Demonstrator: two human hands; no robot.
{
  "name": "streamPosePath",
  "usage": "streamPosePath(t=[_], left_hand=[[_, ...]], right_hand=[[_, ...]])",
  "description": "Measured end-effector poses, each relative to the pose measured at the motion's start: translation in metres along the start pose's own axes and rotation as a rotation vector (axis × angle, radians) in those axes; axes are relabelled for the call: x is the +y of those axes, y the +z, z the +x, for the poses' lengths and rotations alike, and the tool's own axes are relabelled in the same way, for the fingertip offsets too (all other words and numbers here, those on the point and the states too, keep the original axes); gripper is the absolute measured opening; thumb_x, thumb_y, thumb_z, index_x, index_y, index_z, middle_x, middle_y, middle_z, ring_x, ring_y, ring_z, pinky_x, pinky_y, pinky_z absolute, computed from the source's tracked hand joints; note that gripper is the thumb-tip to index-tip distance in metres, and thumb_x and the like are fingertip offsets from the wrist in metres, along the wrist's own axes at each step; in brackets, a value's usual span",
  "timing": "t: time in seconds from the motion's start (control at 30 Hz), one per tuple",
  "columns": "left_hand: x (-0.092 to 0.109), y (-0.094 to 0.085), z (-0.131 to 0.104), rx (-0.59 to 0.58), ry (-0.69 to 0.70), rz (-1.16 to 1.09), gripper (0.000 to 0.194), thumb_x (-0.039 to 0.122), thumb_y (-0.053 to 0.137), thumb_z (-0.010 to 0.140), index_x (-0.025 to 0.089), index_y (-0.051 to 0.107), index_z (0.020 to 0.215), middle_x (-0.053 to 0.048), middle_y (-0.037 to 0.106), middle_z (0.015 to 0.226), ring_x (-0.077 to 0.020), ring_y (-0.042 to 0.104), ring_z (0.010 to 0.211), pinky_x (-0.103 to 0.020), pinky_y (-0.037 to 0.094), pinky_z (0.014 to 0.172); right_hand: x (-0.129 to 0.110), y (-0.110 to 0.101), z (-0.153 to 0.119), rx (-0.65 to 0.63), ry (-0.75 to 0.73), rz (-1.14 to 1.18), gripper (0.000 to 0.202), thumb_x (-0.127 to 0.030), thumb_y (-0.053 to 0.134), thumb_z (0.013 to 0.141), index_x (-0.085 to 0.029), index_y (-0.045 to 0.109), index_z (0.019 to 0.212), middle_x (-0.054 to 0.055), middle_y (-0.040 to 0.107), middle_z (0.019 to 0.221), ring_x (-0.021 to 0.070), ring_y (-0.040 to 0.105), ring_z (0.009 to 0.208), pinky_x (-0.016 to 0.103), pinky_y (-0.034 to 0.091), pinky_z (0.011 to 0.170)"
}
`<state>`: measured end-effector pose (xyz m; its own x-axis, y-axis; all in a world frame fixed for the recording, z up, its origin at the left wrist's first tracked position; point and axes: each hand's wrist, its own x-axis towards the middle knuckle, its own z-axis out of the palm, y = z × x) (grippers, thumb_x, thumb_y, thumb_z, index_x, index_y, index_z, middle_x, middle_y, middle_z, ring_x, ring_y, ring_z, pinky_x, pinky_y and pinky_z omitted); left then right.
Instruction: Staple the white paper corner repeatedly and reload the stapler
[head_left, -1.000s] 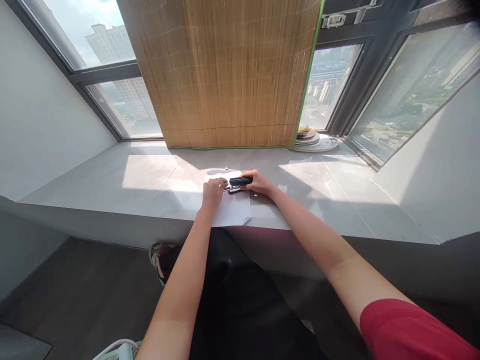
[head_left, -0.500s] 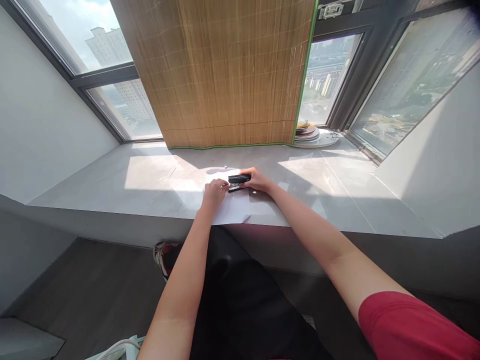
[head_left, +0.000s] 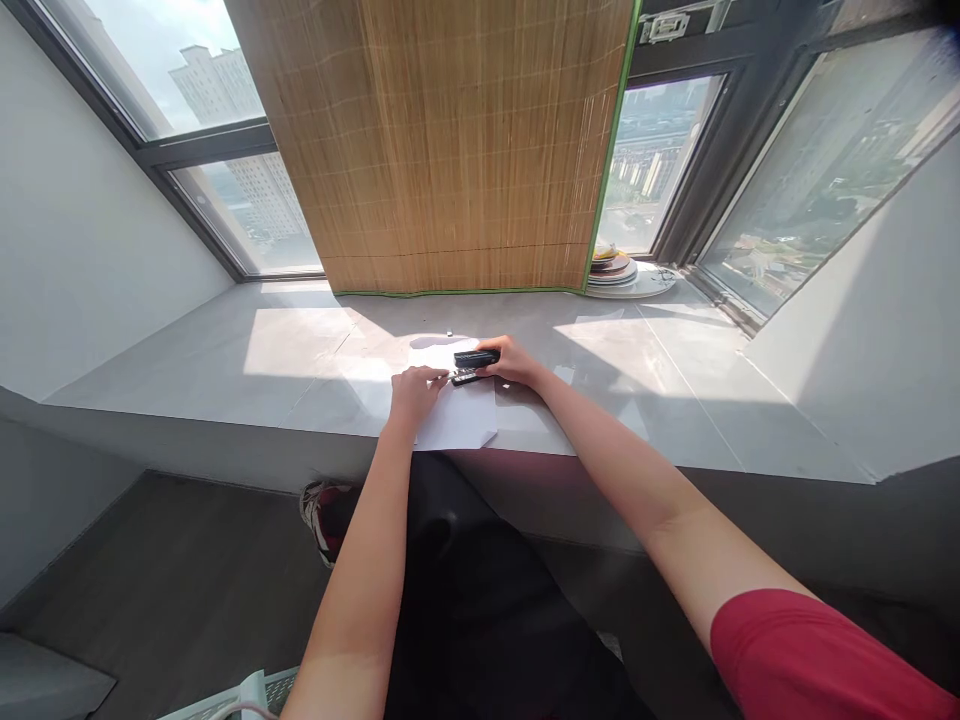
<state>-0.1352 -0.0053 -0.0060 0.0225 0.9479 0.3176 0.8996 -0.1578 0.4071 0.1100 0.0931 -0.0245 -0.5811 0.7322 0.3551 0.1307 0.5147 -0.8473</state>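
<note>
Black stapler [head_left: 477, 358], half-closed in the right hand's [head_left: 508, 360] grip, seemingly well inside the sill's [head_left: 352, 400] front edge.

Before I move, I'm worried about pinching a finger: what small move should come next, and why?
I'd probably ease your left hand slightly away from the long black stapler before closing it: its upper and lower parts stand apart, your left fingers are right at one end, and your right hand grips the other.
</note>
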Motion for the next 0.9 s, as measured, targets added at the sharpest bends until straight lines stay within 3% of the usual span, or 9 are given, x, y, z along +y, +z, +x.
streamPosePath(t=[0.1, 0.23, 0.37, 0.53, 0.67, 0.73, 0.83, 0.9], left_hand=[[-0.014, -0.009, -0.011, -0.023, 0.003, -0.156, 0.023, 0.022, 0.073, 0.094, 0.031, 0.088, 0.109, -0.004, 0.085, 0.110, -0.0292, 0.076, 0.108, -0.047, 0.057, 0.102], [-0.015, -0.014, -0.014, -0.052, 0.147, -0.374, 0.028, 0.025, 0.083, 0.086, 0.030, 0.087, 0.114, -0.005, 0.084, 0.109, -0.0277, 0.078, 0.102, -0.043, 0.060, 0.099], [0.002, -0.013, 0.000, -0.042, 0.300, -0.299, 0.045, 0.024, 0.092, 0.079, 0.030, 0.082, 0.123, -0.006, 0.082, 0.120, -0.0296, 0.074, 0.115, -0.048, 0.053, 0.112], [0.004, -0.027, 0.009, 0.021, 0.256, -0.245, 0.033, 0.022, 0.089, 0.083, 0.028, 0.082, 0.115, -0.006, 0.082, 0.114, -0.0279, 0.073, 0.112, -0.046, 0.052, 0.111], [0.007, -0.049, 0.006, 0.194, 0.140, -0.391, 0.030, 0.029, 0.088, 0.085, 0.027, 0.080, 0.113, -0.005, 0.081, 0.112, -0.0245, 0.072, 0.104, -0.040, 0.056, 0.098], [0.019, -0.056, 0.013, 0.376, -0.008, -0.523, 0.017, 0.035, 0.080, 0.093, 0.024, 0.078, 0.105, -0.005, 0.080, 0.106, -0.0216, 0.071, 0.097, -0.036, 0.057, 0.089], [0.046, -0.059, 0.040, 0.666, -0.241, -0.803, 0.027, 0.038, 0.061, 0.107, 0.021, 0.067, 0.087, -0.004, 0.071, 0.085, -0.0160, 0.067, 0.080, -0.028, 0.053, 0.074], [0.064, -0.056, 0.063, 0.703, -0.297, -0.952, 0.035, 0.038, 0.052, 0.111, 0.021, 0.060, 0.080, -0.002, 0.064, 0.078, -0.0132, 0.062, 0.070, -0.025, 0.050, 0.067]], right_hand=[[-0.002, -0.002, 0.000, 0.001, 0.021, 0.049, 0.028, -0.028, 0.085, 0.072, -0.015, 0.081, 0.096, 0.002, 0.074, 0.089, 0.0174, 0.063, 0.084, 0.030, 0.046, 0.078], [-0.012, -0.007, -0.003, -0.066, 0.008, 0.123, 0.029, -0.029, 0.087, 0.069, -0.016, 0.081, 0.093, 0.002, 0.074, 0.089, 0.0183, 0.065, 0.085, 0.031, 0.048, 0.078], [-0.024, -0.003, -0.009, -0.165, -0.079, 0.116, 0.032, -0.034, 0.090, 0.072, -0.019, 0.082, 0.099, 0.003, 0.075, 0.097, 0.0202, 0.066, 0.091, 0.033, 0.050, 0.083], [-0.033, 0.017, -0.008, -0.049, -0.038, 0.193, 0.043, -0.048, 0.092, 0.075, -0.019, 0.080, 0.105, 0.004, 0.075, 0.099, 0.0221, 0.066, 0.093, 0.034, 0.052, 0.085], [-0.036, 0.037, -0.001, 0.017, -0.008, 0.118, 0.047, -0.056, 0.086, 0.080, -0.021, 0.078, 0.110, 0.004, 0.076, 0.104, 0.0238, 0.067, 0.098, 0.034, 0.052, 0.087], [-0.036, 0.045, 0.001, -0.017, -0.025, 0.041, 0.041, -0.053, 0.084, 0.081, -0.022, 0.078, 0.106, 0.004, 0.076, 0.102, 0.0239, 0.067, 0.097, 0.034, 0.052, 0.088], [-0.033, 0.054, 0.003, -0.056, -0.071, -0.082, 0.030, -0.046, 0.081, 0.081, -0.023, 0.077, 0.100, 0.003, 0.075, 0.097, 0.0220, 0.066, 0.092, 0.033, 0.050, 0.086], [-0.032, 0.055, 0.002, -0.056, -0.065, -0.134, 0.026, -0.043, 0.079, 0.082, -0.023, 0.076, 0.098, 0.002, 0.074, 0.094, 0.0208, 0.064, 0.089, 0.032, 0.048, 0.084]])
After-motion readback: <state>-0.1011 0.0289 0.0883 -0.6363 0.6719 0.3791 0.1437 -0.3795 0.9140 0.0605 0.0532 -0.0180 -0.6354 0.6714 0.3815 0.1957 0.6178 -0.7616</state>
